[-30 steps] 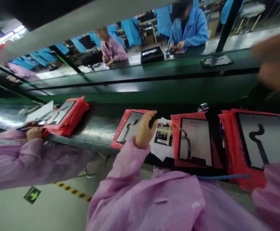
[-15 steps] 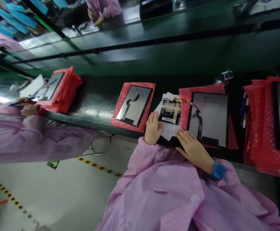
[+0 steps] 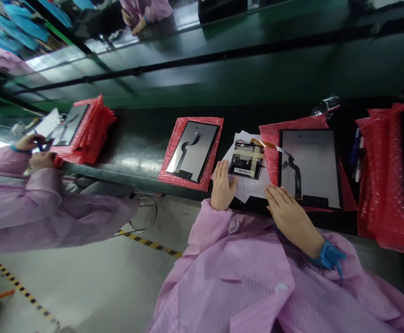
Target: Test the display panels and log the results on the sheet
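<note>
My left hand (image 3: 222, 186) lies flat at the left edge of white papers (image 3: 248, 187), fingers extended, holding nothing. A small black electronic module (image 3: 246, 159) with yellowish tape rests on these papers; an orange flex cable (image 3: 266, 144) runs from it toward the right panel. My right hand (image 3: 294, 219), with a blue wristband, rests its outstretched fingers at the lower left corner of the right display panel (image 3: 315, 162), which lies on red bubble wrap (image 3: 269, 134). Left of the papers, another display panel (image 3: 195, 150) lies on a red bubble sheet (image 3: 169, 178).
Red bubble bags (image 3: 378, 185) are stacked at the far right, beside pens (image 3: 356, 148). A shiny metal object (image 3: 326, 106) stands behind the right panel. At left, a co-worker's hands (image 3: 42, 159) are near another red stack (image 3: 100, 132).
My right hand has moved right, and the right panel with its red wrap has shifted right, away from the module. My left hand stays at the papers.
</note>
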`<state>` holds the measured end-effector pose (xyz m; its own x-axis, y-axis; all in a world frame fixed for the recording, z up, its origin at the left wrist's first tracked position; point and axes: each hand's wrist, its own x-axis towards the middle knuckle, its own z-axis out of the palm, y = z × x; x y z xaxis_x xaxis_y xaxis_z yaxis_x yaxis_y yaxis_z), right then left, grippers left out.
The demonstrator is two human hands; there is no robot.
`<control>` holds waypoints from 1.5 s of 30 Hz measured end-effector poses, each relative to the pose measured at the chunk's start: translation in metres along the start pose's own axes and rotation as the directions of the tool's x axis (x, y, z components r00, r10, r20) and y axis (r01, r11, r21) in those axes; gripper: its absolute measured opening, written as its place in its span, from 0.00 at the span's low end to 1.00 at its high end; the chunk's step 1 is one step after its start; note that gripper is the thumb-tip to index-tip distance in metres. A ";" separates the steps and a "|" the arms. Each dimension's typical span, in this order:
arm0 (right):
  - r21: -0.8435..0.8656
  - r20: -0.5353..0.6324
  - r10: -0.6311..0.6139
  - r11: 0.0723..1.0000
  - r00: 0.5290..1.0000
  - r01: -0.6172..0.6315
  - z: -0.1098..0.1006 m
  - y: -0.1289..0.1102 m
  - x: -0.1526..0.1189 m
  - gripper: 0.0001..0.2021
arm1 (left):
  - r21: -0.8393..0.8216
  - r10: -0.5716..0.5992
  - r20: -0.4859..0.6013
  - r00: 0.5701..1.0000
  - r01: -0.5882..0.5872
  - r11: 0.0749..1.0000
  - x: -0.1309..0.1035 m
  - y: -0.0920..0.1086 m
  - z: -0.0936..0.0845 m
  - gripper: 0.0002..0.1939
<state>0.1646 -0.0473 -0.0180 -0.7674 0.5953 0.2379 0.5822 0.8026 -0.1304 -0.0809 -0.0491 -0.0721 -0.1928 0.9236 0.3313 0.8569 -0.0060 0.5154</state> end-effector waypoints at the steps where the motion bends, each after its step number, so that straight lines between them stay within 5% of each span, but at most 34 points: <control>1: 0.029 -0.010 -0.013 0.999 1.000 0.014 -0.005 0.000 0.002 0.20 | -0.002 -0.003 0.009 1.000 0.003 1.000 0.000 0.002 0.000 0.31; 5: 0.293 -0.024 -0.019 0.956 1.000 0.025 -0.042 0.007 0.007 0.18 | 0.038 -0.015 0.001 1.000 0.015 0.999 0.007 0.015 -0.010 0.30; 7: 0.400 -0.013 0.115 0.911 0.993 -0.100 -0.061 0.020 0.008 0.15 | 0.034 -0.001 -0.030 1.000 0.002 0.999 0.012 0.026 -0.017 0.25; 10: 0.433 -0.016 0.454 0.806 0.891 -0.403 -0.074 0.051 0.007 0.15 | -0.095 0.072 -0.009 0.997 -0.073 0.993 0.020 0.048 -0.022 0.15; 13: 0.443 0.049 0.605 0.700 0.794 -0.561 -0.070 0.082 0.008 0.19 | -0.290 0.166 0.098 0.981 -0.131 0.948 0.028 0.073 -0.019 0.11; 16: 0.502 0.127 0.572 0.668 0.811 -0.550 -0.062 0.101 0.019 0.21 | -0.372 0.197 0.081 0.977 -0.154 0.915 0.045 0.089 -0.015 0.11; 20: 0.507 0.048 0.405 0.778 0.913 -0.372 -0.053 0.106 0.057 0.21 | -0.205 0.260 -0.081 0.962 -0.271 0.941 0.087 0.089 -0.012 0.14; 25: 0.560 0.184 0.321 0.742 0.929 -0.367 -0.035 0.111 0.095 0.16 | -0.080 0.432 0.183 0.883 -0.424 0.902 0.126 0.080 0.005 0.12; 35: 0.489 0.132 0.363 0.786 0.922 -0.379 -0.020 0.111 0.092 0.07 | -0.101 0.478 0.347 0.807 -0.474 0.875 0.127 0.078 0.018 0.10; 45: 0.466 0.250 0.379 0.759 0.891 -0.454 -0.012 0.122 0.096 0.04 | 0.043 0.460 0.387 0.799 -0.514 0.857 0.128 0.083 0.018 0.14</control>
<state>0.1653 0.1076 0.0008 -0.5301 0.8443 -0.0778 0.6652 0.3572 -0.6556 -0.0260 0.0758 -0.0008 0.4248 0.8838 0.1958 0.8540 -0.4630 0.2372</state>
